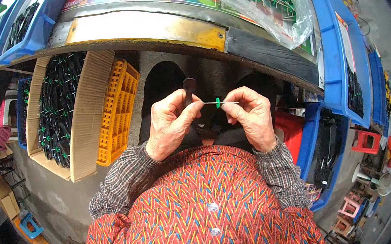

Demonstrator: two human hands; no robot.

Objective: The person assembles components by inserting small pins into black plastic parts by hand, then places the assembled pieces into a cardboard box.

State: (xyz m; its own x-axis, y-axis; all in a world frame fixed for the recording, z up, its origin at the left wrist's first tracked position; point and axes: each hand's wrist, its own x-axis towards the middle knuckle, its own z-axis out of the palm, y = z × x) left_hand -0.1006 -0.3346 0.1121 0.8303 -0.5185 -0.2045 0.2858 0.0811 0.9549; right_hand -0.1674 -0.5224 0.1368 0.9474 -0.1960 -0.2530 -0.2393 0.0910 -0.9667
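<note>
Near the table's front edge, my left hand (169, 127) is closed on a black plastic piece (189, 84) whose flat, rounded end sticks up above the fingers. To the right, my right hand (254, 114) pinches a thin metal pin with a green disc (217, 102) around its middle. The pin lies nearly level between both hands, its left end meeting my left fingertips. Whether that end sits inside the black piece is hidden by the fingers.
A clear plastic bag (299, 31) of green-disc pins lies on the table (145, 28). At left stand a cardboard box (90, 115) full of black pieces and a yellow crate (118, 112). Blue bins (338, 51) with black parts line the right; another blue bin (29, 40) is at upper left.
</note>
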